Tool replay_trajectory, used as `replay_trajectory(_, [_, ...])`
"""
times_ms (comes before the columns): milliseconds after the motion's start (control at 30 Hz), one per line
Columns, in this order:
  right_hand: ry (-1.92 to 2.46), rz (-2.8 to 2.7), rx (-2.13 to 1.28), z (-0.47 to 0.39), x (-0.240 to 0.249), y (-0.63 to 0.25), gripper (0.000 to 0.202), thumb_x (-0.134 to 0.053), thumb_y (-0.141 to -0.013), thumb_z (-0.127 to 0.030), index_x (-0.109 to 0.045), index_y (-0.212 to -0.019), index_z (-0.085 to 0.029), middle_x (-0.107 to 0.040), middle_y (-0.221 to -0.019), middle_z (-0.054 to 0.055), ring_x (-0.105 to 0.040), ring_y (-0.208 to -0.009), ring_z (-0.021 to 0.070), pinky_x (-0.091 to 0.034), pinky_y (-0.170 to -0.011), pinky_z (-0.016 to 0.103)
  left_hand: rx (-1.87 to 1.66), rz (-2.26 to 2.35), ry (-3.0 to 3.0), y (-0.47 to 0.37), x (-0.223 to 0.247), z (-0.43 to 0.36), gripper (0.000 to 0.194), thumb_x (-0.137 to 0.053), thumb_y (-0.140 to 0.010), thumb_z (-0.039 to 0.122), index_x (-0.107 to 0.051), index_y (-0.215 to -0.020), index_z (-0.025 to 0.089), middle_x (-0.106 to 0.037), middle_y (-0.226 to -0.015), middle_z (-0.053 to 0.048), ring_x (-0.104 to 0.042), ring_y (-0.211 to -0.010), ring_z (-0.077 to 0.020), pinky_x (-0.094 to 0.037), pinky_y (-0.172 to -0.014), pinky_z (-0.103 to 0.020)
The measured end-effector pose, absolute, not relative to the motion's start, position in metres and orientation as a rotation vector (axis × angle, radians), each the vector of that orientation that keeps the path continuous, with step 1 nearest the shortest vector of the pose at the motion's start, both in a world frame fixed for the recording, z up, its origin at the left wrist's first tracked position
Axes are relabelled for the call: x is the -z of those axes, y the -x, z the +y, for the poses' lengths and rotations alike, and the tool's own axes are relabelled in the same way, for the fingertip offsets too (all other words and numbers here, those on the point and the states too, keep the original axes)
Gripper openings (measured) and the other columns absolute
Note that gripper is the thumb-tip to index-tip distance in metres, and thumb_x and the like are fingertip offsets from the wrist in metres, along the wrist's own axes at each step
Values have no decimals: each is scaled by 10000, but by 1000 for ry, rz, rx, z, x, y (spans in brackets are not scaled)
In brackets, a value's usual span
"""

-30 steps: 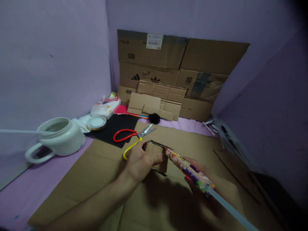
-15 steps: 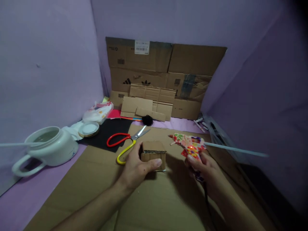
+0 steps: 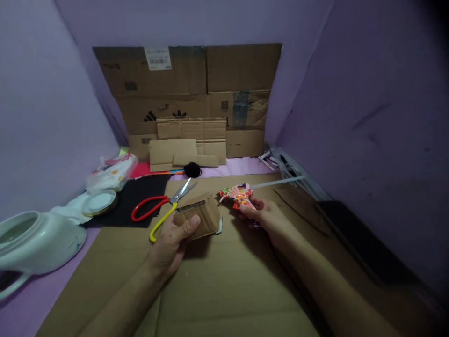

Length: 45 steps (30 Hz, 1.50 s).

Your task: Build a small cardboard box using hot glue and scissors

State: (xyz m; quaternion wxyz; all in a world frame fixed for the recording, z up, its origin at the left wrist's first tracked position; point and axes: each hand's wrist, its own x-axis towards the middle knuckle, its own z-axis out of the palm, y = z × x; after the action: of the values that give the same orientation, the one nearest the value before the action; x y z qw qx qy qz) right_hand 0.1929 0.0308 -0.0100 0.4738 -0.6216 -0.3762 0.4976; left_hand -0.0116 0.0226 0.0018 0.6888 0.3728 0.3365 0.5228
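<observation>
A small cardboard box point(image 3: 205, 217) is gripped in my left hand point(image 3: 171, 241), its thumb across the near face. The box is tilted, with a corrugated edge on top and a whitish strip along its right edge. My right hand point(image 3: 268, 217) is closed round the handle of a flower-patterned glue gun point(image 3: 238, 194), whose red light glows. Its nozzle points left, close to the box's upper right corner. From its back a long translucent glue stick point(image 3: 277, 182) sticks out. Open scissors point(image 3: 173, 200) with one red and one yellow handle lie just behind my left hand.
A large cardboard sheet point(image 3: 224, 285) covers the work surface. At left stand a white pot point(image 3: 45, 243) and a round lid point(image 3: 100, 202) near black paper point(image 3: 140, 189). Black yarn point(image 3: 192, 169) and cardboard pieces point(image 3: 189, 131) are at the back. A dark flat object point(image 3: 365, 243) lies right.
The view has turned to the right. My left hand has tilted the cardboard box, and the glue gun in my right hand is nearer to it.
</observation>
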Motion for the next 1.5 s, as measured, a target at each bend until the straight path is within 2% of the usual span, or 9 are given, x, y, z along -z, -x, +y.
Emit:
replay_trajectory(233, [1630,-1116,-1078,30,11,-198,180,-599,-710,-198,-689,-849,-128,-628,-575,-5,-526,-457,116,-373,-425,210,-1138,768,-780,11,-2,23,598,-821,-625,279,-621,-1178,171,-748,-978,-83,-699,-893,-246,-569,-754,-284])
replay_trajectory(333, [1754,-1226,-889,27,11,-206,127,-660,-668,-212,-723,-758,-147,-635,-555,20,-571,-521,179,-381,-485,259,-1142,896,-922,11,-1,24,657,-819,-610,347,-587,-1197,166,-731,-1031,-99,-685,-936,-284,-553,-809,-345])
replay_trajectory(467, [1812,-1325,-589,16,5,-211,301,-720,-650,-264,-733,-936,-172,-712,-898,133,-614,-908,355,-450,-753,438,-1127,1245,-1339,7,-4,21,697,-831,-572,357,-542,-1181,178,-701,-1080,-89,-657,-995,-310,-531,-834,-382])
replay_trajectory(600, [1326,-1658,-522,4,3,-201,624,-703,-718,-218,-502,-1308,-256,-578,-1299,102,-516,-1192,305,-406,-984,475,-985,1401,-1542,3,1,19,699,-813,-588,382,-495,-1177,181,-672,-1116,-104,-624,-1057,-324,-507,-869,-411])
replay_trajectory(700, [1056,-1823,-634,0,9,-190,667,-698,-770,-246,-406,-1368,-301,-498,-1397,93,-463,-1275,279,-429,-997,464,-921,1349,-1624,2,11,19,714,-796,-615,408,-454,-1196,173,-636,-1169,-130,-590,-1108,-330,-474,-916,-436])
replay_trajectory(933, [982,-1928,-582,8,24,-183,426,-650,-823,-183,-542,-1230,-247,-559,-1327,128,-494,-1260,258,-402,-1040,489,-802,1260,-1669,9,5,18,664,-768,-629,229,-469,-1217,151,-593,-1237,-158,-544,-1167,-334,-418,-993,-475])
replay_trajectory(1167, [1029,-1921,-593,6,25,-179,416,-628,-806,-125,-541,-1191,-256,-510,-1377,121,-449,-1306,266,-396,-1044,510,-844,1096,-1442,23,-5,22,857,-772,-607,182,-394,-1376,186,-449,-1438,-175,-424,-1320,-327,-341,-1084,-477])
replay_trajectory(1267, [1071,-1883,-597,3,27,-173,426,-674,-761,-151,-528,-1151,-241,-515,-1360,126,-433,-1311,285,-388,-1047,501,-796,1040,-1423,27,-3,25,841,-777,-611,183,-420,-1372,160,-465,-1425,-187,-451,-1302,-324,-355,-1079,-472])
replay_trajectory(1500, [1165,-1851,-596,4,30,-162,512,-680,-701,-133,-485,-1161,-240,-597,-1184,80,-562,-1130,257,-443,-973,425,-757,1160,-1644,30,-3,25,800,-770,-620,197,-465,-1360,187,-578,-1333,-144,-496,-1263,-330,-362,-1074,-483])
